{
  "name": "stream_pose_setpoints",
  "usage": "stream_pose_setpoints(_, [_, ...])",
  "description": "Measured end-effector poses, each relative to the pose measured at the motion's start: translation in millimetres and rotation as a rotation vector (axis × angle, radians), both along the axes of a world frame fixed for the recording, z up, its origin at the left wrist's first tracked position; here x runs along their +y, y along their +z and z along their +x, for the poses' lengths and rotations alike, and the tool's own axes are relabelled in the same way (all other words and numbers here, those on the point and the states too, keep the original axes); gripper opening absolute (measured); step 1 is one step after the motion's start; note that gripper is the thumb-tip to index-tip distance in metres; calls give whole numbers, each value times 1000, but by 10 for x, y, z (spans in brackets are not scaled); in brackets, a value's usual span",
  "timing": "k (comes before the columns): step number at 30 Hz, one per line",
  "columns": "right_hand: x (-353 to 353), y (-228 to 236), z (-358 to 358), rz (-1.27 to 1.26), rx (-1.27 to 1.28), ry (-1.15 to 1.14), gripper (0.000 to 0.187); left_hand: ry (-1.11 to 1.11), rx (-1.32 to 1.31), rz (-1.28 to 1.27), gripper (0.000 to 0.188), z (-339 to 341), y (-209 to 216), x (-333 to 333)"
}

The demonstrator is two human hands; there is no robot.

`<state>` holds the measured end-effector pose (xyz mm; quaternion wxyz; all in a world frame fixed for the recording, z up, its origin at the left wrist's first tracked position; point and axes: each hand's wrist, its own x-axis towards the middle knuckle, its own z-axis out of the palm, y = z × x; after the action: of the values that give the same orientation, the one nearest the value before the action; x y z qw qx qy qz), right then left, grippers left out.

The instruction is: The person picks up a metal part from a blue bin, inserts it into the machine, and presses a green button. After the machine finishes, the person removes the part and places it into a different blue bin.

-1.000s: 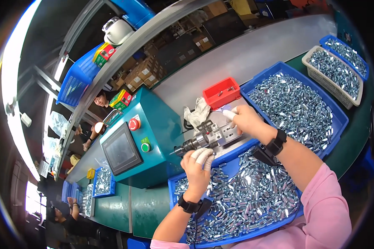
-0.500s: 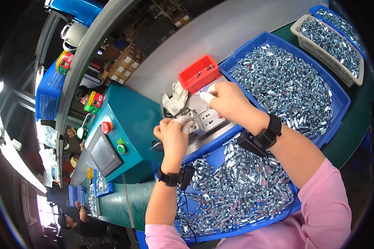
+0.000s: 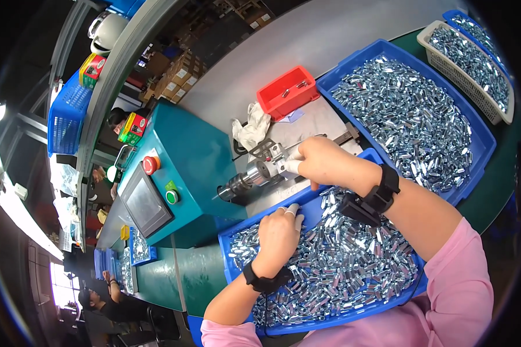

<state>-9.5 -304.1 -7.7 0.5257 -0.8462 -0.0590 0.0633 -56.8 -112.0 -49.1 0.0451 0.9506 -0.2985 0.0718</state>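
Few pieces (image 3: 285, 92): in red bin (image 3: 298, 104)
Near tray (image 3: 312, 212): heaped; finished share unclear
Left hand (image 3: 278, 232): at tray, grip unclear
Right hand (image 3: 322, 162): apart, at fixture (image 3: 278, 156), grip unclear

The elongated metal pieces (image 3: 353, 260) at lower centre are bluish silver, their rectangular plastic tray (image 3: 314, 213) royal blue, and the plastic basket (image 3: 462, 80) at upper right cream with a lattice pattern. Left of centre, the boxy machine housing (image 3: 185, 139) is teal, its round buttons (image 3: 151, 165) red and green, its rectangular screen (image 3: 146, 199) dark grey. The fabric sleeves (image 3: 460, 272) are plain pink, the wristbands (image 3: 383, 189) black, the finger covers (image 3: 293, 166) white.
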Motion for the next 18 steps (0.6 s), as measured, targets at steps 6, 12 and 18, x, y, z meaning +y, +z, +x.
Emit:
stream_pose_setpoints(6, [189,-150,-72,223,110,23,22,35,135,-12,23,62,-83,73])
stream_pose_setpoints(12, [189,-211,-72,339,215,62,30,-7,196,-57,21,103,-75,63])
stream_pose_setpoints(18, [214,-280,-38,395,245,46,24,-51,236,-201,17,99,108,83])
